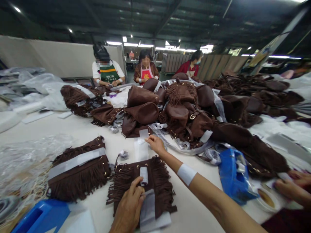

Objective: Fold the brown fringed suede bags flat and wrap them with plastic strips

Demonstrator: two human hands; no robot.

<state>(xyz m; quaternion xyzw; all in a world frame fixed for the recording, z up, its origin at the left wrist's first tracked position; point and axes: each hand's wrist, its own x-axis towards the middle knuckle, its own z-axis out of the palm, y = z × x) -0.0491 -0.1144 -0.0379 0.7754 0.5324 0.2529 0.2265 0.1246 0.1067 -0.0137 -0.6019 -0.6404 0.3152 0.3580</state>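
A brown fringed bag [159, 181] lies flat in front of me, with a white wrapped piece [144, 176] at its top middle and a translucent strip [147, 207] running down over its lower part. My left hand [130, 204] rests on the bag, its fingertips at the wrapped piece and the strip. Beyond the bag's top edge, my right hand [155, 144] pinches the corner of a small grey-white sheet [143, 133], above a white foam strip [141, 150] on the table. A second fringed bag [80, 171] with a pale band across it lies to the left.
Brown bags [179, 113] are heaped across the table [194, 197]. Blue tape dispensers [233, 174] [42, 216] stand right and front left. Clear plastic lies at the left. Another person's hands [293, 186] are at the right edge, beside a tape roll [266, 199]. Three people work opposite.
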